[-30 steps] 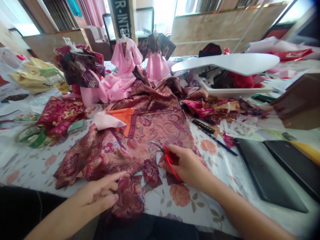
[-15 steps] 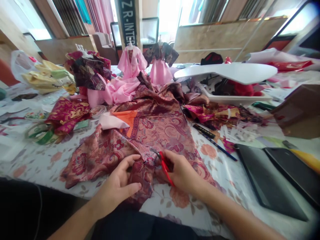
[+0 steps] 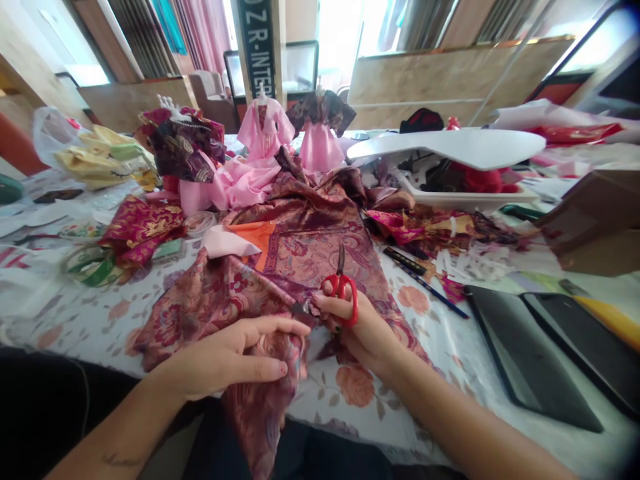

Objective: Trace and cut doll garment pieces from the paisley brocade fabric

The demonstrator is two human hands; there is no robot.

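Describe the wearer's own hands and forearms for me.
The left hand and right hand are gloveless; no sleeves, rings or watch show. The left forearm carries a thin, dark, tattoo-like marking. The left thumbnail seems to have patchy reddish polish.

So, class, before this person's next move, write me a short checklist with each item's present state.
1. Red scissors in the right hand: ok.
2. Blades pointing away from the left hand: ok.
3. Patterned fabric smooth near the hands: not ok, bunched.
4. All of it on the floral tablecloth: not ok, part hangs over the edge.
5. Left hand gripping firmly: cannot tell.
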